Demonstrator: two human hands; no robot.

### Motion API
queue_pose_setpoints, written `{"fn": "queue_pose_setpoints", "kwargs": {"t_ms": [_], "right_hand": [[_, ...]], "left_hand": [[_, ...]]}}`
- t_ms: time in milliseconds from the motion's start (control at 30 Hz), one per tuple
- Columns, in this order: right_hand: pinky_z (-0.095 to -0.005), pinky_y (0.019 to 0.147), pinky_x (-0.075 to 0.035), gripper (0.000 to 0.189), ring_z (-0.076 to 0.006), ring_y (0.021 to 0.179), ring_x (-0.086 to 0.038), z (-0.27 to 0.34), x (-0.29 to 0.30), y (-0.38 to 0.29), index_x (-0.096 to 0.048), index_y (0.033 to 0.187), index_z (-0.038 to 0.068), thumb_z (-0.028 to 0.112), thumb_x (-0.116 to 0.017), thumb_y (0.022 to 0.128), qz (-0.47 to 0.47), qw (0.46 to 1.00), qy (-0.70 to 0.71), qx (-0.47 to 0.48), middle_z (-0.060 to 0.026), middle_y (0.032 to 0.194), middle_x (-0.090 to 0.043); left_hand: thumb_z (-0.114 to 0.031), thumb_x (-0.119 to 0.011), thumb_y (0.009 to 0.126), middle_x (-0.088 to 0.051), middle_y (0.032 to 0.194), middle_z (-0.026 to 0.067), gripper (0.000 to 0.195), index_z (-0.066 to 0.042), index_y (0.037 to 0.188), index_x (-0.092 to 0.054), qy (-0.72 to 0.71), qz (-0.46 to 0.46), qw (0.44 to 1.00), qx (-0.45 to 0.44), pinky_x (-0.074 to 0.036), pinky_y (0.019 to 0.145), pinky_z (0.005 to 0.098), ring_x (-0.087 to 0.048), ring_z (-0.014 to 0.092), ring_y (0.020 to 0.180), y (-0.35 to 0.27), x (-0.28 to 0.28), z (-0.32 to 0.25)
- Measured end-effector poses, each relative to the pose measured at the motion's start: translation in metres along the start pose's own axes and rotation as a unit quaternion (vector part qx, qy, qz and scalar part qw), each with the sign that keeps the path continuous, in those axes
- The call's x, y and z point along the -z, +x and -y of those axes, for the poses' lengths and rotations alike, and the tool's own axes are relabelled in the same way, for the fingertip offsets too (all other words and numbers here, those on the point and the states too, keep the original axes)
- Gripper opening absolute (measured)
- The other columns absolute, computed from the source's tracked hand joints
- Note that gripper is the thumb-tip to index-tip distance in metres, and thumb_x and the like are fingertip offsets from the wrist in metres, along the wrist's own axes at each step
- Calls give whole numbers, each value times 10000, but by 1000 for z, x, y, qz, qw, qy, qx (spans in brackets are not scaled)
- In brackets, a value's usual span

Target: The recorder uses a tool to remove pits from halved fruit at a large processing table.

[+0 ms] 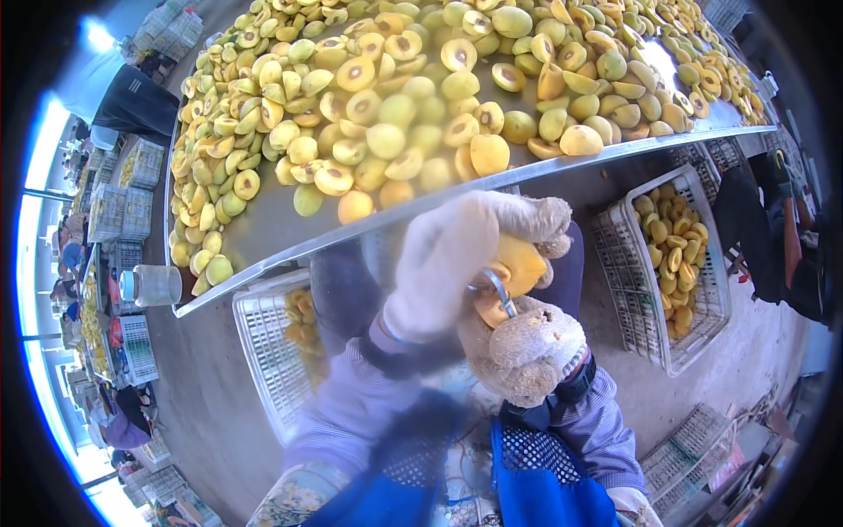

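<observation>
White knit gloves cover both of my hands, which are close together just in front of the metal table's edge. My left hand [454,250] curls its fingers over a yellow-orange fruit [520,263], likely an apricot. Below it, my right hand [527,349] is closed around a small tool with a curved metal loop [502,290], which lies against the fruit; its handle is mostly hidden in the glove. Beyond my hands, halved and whole fruits [385,139] cover much of the metal table [263,224], many of the halves with their cut faces or pits showing.
White plastic crates holding fruit stand on the floor at the left [263,356] and right [612,290]. A clear jar with a light-blue lid [155,285] is at the table's left corner. Stacked crates [108,211] and other people are farther left; another person sits at the right.
</observation>
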State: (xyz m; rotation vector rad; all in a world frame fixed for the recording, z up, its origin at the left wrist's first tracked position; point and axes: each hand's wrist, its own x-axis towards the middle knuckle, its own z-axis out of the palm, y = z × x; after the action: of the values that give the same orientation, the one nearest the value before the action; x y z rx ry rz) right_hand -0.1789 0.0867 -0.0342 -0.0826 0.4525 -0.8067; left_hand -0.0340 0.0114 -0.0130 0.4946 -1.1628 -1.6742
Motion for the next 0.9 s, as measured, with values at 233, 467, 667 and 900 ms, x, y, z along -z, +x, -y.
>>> {"fn": "queue_pose_setpoints", "kwargs": {"t_ms": [233,467,667,900], "right_hand": [[-210,542,-465,260,-103,652,-586,4,13,8,-502,1130,-21,193,-490,982,164,974,-138,-80,2,832,-573],[-190,564,-448,258,-74,698,-556,9,16,11,-499,1068,76,178,-648,884,107,974,-195,-38,16,848,-546],[-184,560,-422,442,-53,691,-520,11,18,27,-480,1115,79,264,-740,809,134,975,-174,-41,29,847,-528],[-185,495,-404,316,-36,629,-514,31,-12,23,-505,1088,66,210,-681,868,33,948,-303,-90,27,805,-549]], "left_hand": [[-588,-384,954,-650,965,90,655,2,1180,-555,-130,-163,966,150,-485,557,237,-634,155,764,11,13,-1],[-249,-491,989,-651,1034,129,342,22,1183,-570,270,-321,908,2,-518,822,318,-614,206,979,-50,101,-27],[-183,-638,865,-647,1131,127,304,-55,1140,-635,825,-246,505,-61,-475,915,356,-626,255,1015,-58,145,-42],[-447,-621,806,-641,1073,179,507,-95,1170,-584,766,-92,631,80,-490,838,433,-617,347,985,54,145,43]]}}
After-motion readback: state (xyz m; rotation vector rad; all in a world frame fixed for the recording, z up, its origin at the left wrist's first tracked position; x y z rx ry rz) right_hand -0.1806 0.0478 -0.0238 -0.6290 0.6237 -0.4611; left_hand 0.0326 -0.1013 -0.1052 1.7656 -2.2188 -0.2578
